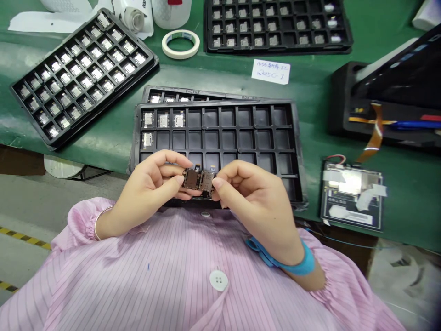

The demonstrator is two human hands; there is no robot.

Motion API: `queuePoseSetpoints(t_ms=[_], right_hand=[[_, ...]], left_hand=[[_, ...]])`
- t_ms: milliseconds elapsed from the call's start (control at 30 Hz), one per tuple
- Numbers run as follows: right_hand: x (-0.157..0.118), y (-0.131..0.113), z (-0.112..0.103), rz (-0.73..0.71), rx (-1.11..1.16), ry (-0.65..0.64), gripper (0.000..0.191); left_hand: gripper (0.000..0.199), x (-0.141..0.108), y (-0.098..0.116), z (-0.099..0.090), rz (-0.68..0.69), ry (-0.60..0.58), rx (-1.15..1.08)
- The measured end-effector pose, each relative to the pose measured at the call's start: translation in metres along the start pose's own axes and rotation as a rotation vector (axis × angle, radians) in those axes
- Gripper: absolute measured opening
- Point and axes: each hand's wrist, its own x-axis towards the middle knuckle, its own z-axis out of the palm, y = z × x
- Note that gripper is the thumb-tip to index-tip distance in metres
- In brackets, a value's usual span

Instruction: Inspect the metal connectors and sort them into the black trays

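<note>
My left hand point(151, 181) pinches a small circuit board point(191, 179) with a dark metal card socket on it. Side by side with it, a second small circuit board point(206, 181) is pinched in my right hand point(250, 191). The two boards touch or nearly touch; I cannot tell whether they are joined. Both are held over the front edge of a black compartment tray point(220, 140). In that tray's upper left pockets lie several like boards, such as this small board point(163, 120). Beneath it, another tray point(234, 95) peeks out at the back.
A full black tray point(151, 62) lies tilted at left, another tray point(275, 48) at the back. Between them are a tape roll point(181, 44) and a handwritten label point(270, 71). At right sit a test board point(351, 197) with a ribbon cable point(375, 133) and a black box point(339, 105).
</note>
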Motion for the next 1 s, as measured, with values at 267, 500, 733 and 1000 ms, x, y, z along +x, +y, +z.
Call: queuePoseSetpoints(t_ms=[267, 500, 733, 1000], right_hand=[[-0.0004, 0.0021, 0.0014, -0.001, -0.005, 0.009, 0.016], [-0.0008, 0.0022, 0.0009, 0.037, -0.023, 0.008, 0.016], [0.0002, 0.0025, 0.0011, 0.045, -0.027, 0.006, 0.016], [-0.0001, 0.0031, 0.0004, 0.03, -0.028, 0.009, 0.016]], left_hand=[[0.013, -0.0001, -0.0008, -0.0001, -0.005, 0.011, 0.03], [0.014, -0.0014, 0.0011, 0.0006, -0.026, 0.021, 0.045], [0.013, -0.0005, 0.0014, 0.0003, -0.028, 0.017, 0.041], [0.012, -0.0006, -0.0008, -0.0012, -0.013, -0.009, 0.019]])
